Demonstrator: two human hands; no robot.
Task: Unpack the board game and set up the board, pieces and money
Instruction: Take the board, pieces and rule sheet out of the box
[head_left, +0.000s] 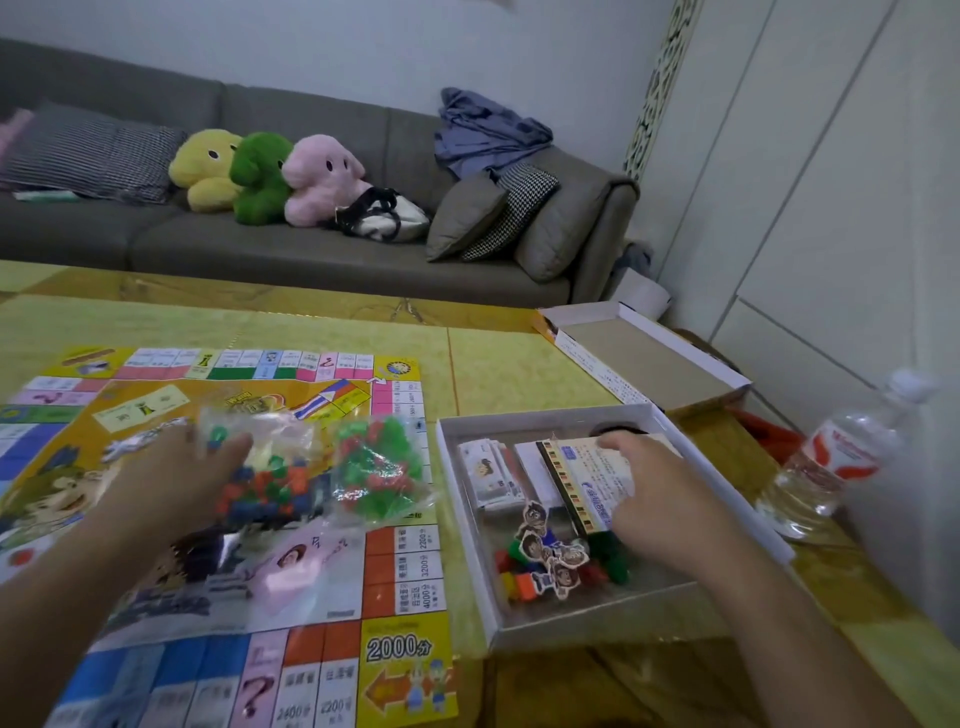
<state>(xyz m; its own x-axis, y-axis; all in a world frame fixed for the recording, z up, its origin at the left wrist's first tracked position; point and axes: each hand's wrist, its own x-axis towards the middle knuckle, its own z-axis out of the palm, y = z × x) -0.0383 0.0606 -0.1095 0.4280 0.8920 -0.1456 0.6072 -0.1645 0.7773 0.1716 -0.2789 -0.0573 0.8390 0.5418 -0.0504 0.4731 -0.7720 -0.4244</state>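
The colourful game board (400, 644) lies unfolded on the table at the left. My left hand (176, 473) grips a clear plastic bag (291, 467) full of small red, green and blue pieces, held just over the board. Right of the board sits the open white box bottom (467, 525). Inside it my right hand (660, 499) holds a printed card stack (587, 478) with a striped edge. The box also holds a bundle of paper money (488, 473) and cardboard character pawns (550, 556) on coloured stands.
The box lid (639, 358) lies upside down at the table's far right. A plastic water bottle (841, 457) stands at the right edge. Behind the yellow table (498, 364) is a grey sofa (322, 244) with plush toys, cushions and a bag.
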